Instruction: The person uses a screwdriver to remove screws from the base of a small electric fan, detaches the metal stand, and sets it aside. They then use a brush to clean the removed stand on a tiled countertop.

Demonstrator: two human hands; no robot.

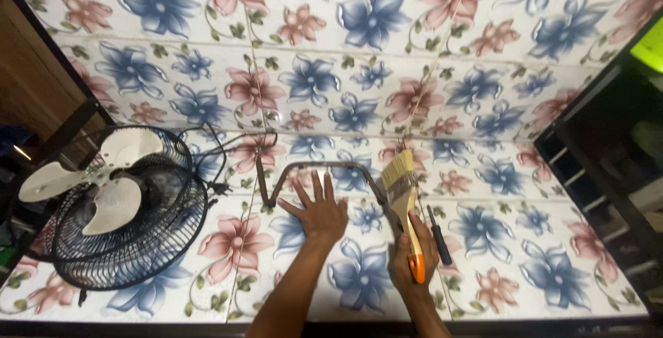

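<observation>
My left hand [320, 212] rests flat on the flowered floor with its fingers spread, just below a bent metal bar [324, 167]. My right hand [411, 261] grips the orange-ended wooden handle of a wide paintbrush [402, 185], whose pale bristles point away from me. A small black-handled screwdriver [438, 233] lies on the floor just right of the brush. A round electric fan [117, 207] lies on its back at the left, its white blades showing inside the black wire cage.
The fan's black cable [228, 146] loops from the cage toward the metal bar. A dark shelf frame [594, 172] stands along the right edge. A dark frame [55, 55] and wooden panel run down the left.
</observation>
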